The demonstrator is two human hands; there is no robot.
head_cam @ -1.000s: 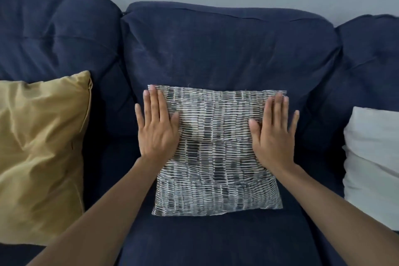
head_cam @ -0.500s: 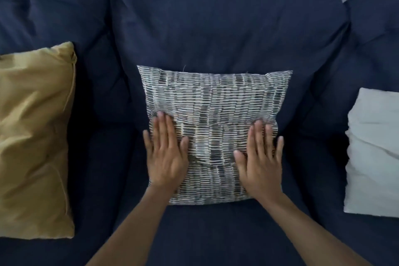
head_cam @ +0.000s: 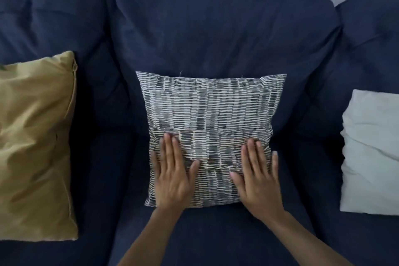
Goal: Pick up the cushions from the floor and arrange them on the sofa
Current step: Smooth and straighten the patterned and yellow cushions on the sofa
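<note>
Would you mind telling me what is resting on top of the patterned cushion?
Both hands lie flat on the patterned cushion, left hand and right hand, palms down on its lower half. The fabric beneath them is hidden.

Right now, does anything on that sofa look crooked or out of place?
Nothing much. The patterned cushion stands fairly square against the sofa, both hands flat on it. Only oddities: creased fabric and two loose threads at its top edge.

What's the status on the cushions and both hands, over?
Left hand and right hand open, flat on the patterned cushion. It leans on the sofa back, between the mustard cushion and white cushion. Nothing in the way.
</note>
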